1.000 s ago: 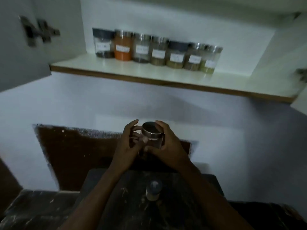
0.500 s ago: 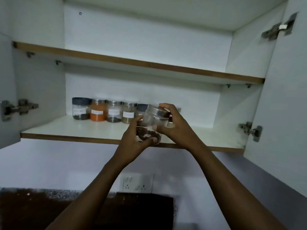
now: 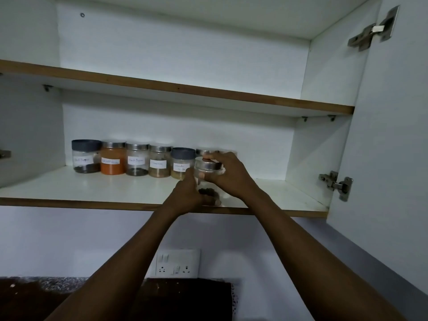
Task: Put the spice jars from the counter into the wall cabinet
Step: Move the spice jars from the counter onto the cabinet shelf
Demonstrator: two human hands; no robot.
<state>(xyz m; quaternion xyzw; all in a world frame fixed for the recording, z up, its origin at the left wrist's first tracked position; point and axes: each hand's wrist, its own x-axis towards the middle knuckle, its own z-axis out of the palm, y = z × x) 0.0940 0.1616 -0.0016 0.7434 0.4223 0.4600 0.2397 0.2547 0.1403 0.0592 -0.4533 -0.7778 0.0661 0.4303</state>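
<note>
Half a second ago the clear jar [image 3: 209, 179] was held in the air in front of the lower shelf [image 3: 115, 188]; now it is over the shelf's front edge, its base at or just above the board, though contact is hidden. By my reading the placing step is nearly done, with only the set-down and perhaps a push back into line left.

The left hand [image 3: 187, 195] curls its fingers round the jar's lower body and base. The right hand [image 3: 228, 174] wraps the steel lid [image 3: 209, 166] and the upper wall from the far side, thumb and fingers closed on it. Both hands hold the jar firmly; neither is loosening.

To the left of the grip and further back stands a row of labelled jars: a dark-lidded one [image 3: 86, 156], an orange one [image 3: 113, 158], two steel-lidded ones [image 3: 137, 159] [image 3: 159, 161] and another dark-lidded one [image 3: 181, 163]. Directly behind the grip, more steel lids [image 3: 203, 151] peek out, so the way straight back is blocked. To the right the shelf is bare up to the open door's hinge [image 3: 335, 184]. Below sits a wall socket [image 3: 177, 262].
</note>
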